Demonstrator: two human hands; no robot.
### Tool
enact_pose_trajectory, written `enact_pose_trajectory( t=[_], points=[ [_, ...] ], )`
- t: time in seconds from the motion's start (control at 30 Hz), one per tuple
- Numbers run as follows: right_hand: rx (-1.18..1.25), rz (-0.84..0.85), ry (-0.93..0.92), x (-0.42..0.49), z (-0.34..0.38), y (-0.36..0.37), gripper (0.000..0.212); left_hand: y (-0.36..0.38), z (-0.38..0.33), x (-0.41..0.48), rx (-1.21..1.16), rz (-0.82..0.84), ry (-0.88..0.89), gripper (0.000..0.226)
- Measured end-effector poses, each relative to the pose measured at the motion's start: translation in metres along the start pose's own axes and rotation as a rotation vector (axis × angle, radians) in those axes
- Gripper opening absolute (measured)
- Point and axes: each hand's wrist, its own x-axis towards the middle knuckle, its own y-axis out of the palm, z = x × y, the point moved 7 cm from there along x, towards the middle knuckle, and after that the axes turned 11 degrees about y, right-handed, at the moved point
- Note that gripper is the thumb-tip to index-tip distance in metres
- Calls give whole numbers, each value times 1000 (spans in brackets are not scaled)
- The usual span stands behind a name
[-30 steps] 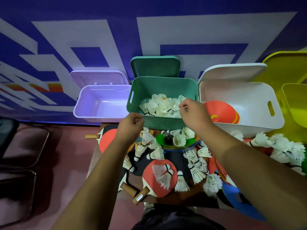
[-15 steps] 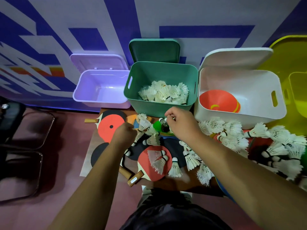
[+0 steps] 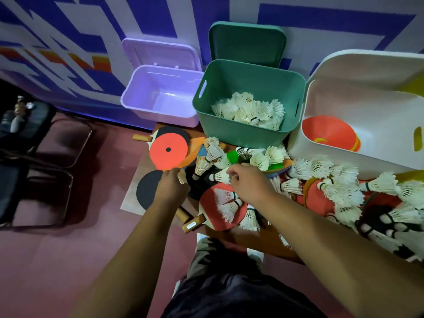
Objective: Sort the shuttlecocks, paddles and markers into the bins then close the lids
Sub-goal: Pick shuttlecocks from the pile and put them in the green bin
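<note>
**Gathering shuttlecocks for the green bin**

The right hand (image 3: pixel 250 183) pinches a shuttlecock (image 3: pixel 221 176), apparently by its feather end, low over the bench (image 3: pixel 252 239) and just in front of the green bin (image 3: pixel 241 136). The left hand (image 3: pixel 172 188) hovers beside it over a black paddle (image 3: pixel 146 187) with its fingers curled. Something small and pale shows at its fingertips, but I cannot tell whether the hand holds it.

The green bin has a heap of shuttlecocks (image 3: pixel 250 111) inside. Many loose shuttlecocks (image 3: pixel 321 171) lie across the bench, some on a red paddle (image 3: pixel 220 204) near the person. More are piled against the white bin (image 3: pixel 344 161), which holds orange markers (image 3: pixel 330 134). A second red paddle (image 3: pixel 168 150) lies near the purple bin (image 3: pixel 158 111). The green lid (image 3: pixel 247 42), purple lid (image 3: pixel 158 53) and white lid (image 3: pixel 367 63) all stand open.

The step in hand looks like clearing shuttlecocks, with plenty left to move. Feathers crush and catch easily, so a light grip nearer the cork end would serve better. The shuttlecock should be lifted straight up, clear of its neighbours, before it swings over the near rim, then let go low inside the bin. Taking those on the paddles first would let the paddles come away later without spilling anything.
</note>
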Motion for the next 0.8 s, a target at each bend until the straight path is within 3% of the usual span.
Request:
enact_pose_trajectory(
  t=[0.13, 0.3, 0.53, 0.67, 0.8],
  points=[
    [-160, 32, 12, 4, 4, 12, 47, 4, 9, 0, -47, -39, -12, 80],
    [-217, 164, 13, 9, 3, 34, 61, 3, 16, 10, -41, -60, -30, 54],
    [-117, 232, 63, 20, 3, 41, 52, 6, 24, 14, 2, -26, -42, 32],
    [-69, 231, 69, 24, 7, 38, 46, 12, 27, 15, -14, -8, -45, 40],
    [-50, 220, 36, 23, 14, 33, 44, 9, 16, 12, -10, -24, -36, 31]
  ],
)
